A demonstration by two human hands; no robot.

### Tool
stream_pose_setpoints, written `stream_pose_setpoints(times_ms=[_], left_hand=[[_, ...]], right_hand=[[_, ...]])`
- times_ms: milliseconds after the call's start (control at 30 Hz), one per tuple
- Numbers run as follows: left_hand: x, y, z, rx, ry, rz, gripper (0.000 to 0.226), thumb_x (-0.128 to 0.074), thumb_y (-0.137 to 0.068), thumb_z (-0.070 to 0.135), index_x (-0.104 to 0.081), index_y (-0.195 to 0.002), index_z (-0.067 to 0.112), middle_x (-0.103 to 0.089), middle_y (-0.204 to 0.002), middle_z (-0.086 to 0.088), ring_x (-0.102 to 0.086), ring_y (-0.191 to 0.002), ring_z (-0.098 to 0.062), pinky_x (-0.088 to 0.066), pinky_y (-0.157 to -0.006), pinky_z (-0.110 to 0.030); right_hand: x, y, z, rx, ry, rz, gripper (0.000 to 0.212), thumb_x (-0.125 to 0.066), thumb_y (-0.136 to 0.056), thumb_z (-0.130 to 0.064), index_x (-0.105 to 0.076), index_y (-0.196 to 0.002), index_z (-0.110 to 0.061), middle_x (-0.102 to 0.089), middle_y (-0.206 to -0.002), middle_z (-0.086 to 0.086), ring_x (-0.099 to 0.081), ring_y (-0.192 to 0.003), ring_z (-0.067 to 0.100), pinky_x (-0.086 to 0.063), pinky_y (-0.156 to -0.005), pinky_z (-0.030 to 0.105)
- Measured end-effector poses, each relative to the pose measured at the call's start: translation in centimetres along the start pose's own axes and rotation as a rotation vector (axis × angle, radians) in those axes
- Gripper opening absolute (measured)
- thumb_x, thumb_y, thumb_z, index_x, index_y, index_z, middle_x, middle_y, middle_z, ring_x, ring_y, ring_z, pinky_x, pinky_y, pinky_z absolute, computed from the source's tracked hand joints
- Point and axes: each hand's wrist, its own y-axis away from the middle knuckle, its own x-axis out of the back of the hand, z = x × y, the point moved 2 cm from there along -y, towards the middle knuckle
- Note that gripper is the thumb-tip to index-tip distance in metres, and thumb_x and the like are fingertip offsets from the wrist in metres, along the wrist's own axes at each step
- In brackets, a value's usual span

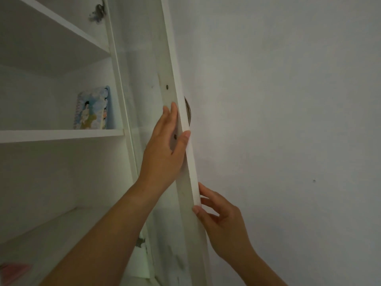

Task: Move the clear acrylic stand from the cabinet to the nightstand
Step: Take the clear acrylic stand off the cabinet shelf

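Observation:
The clear acrylic stand (92, 108), with a colourful picture card in it, stands upright on the middle shelf (57, 134) of the white cabinet, close to the right side wall. The cabinet door (171, 58) is swung open and seen almost edge-on. My left hand (165, 149) lies flat on the door's inner face, thumb hooked around its front edge. Lower down, my right hand (220, 221) pinches the same edge between thumb and fingers. Both hands are well to the right of the stand and apart from it.
A round metal handle (188, 110) sticks out on the door's outer side. A hinge (97, 13) sits at the top of the cabinet frame. Something pink (14, 269) lies on the lower shelf. A bare grey wall (288, 120) fills the right.

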Motion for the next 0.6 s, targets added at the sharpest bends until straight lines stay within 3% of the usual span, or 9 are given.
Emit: stream_pose_setpoints(times_ms=[167, 433, 500, 600], left_hand=[[-5.0, -1.4, 0.3, -0.023, -0.239, 0.017, 0.063, -0.027, -0.088, 0.052, 0.002, -0.143, 0.038, 0.003, -0.155, 0.013, -0.006, -0.142, -0.010, -0.012, -0.103, -0.024], [-12.5, -2.3, -1.8, 0.004, -0.355, 0.033, 0.060, -0.022, -0.085, 0.061, 0.009, -0.135, 0.048, 0.008, -0.154, 0.016, -0.001, -0.141, -0.009, -0.011, -0.106, -0.031], [-13.8, -2.2, -2.7, 0.011, -0.375, 0.007, 0.059, -0.020, -0.085, 0.062, 0.012, -0.133, 0.051, 0.013, -0.150, 0.020, 0.001, -0.141, -0.008, -0.009, -0.107, -0.031], [-15.1, -2.1, -3.9, 0.019, -0.365, -0.022, 0.059, -0.018, -0.083, 0.068, 0.016, -0.130, 0.059, 0.017, -0.149, 0.024, 0.001, -0.143, -0.012, -0.009, -0.108, -0.033]], right_hand=[[4.0, -2.6, 2.6, -0.010, -0.017, -0.025, 0.044, -0.063, -0.085, -0.009, -0.057, -0.121, -0.035, -0.064, -0.110, -0.026, -0.061, -0.099, -0.002, -0.054, -0.075, 0.017], [8.7, -6.4, 7.1, 0.072, 0.132, -0.149, 0.044, -0.058, -0.087, -0.031, -0.038, -0.124, -0.045, -0.052, -0.121, -0.023, -0.052, -0.107, -0.007, -0.050, -0.083, 0.012], [9.3, -7.1, 8.5, 0.104, 0.201, -0.191, 0.048, -0.052, -0.087, -0.042, -0.031, -0.130, -0.045, -0.047, -0.132, -0.019, -0.051, -0.113, -0.002, -0.050, -0.088, 0.018], [10.0, -8.4, 10.4, 0.141, 0.312, -0.215, 0.060, -0.027, -0.078, -0.073, -0.019, -0.132, -0.049, -0.038, -0.142, -0.017, -0.046, -0.121, 0.001, -0.048, -0.095, 0.026]])
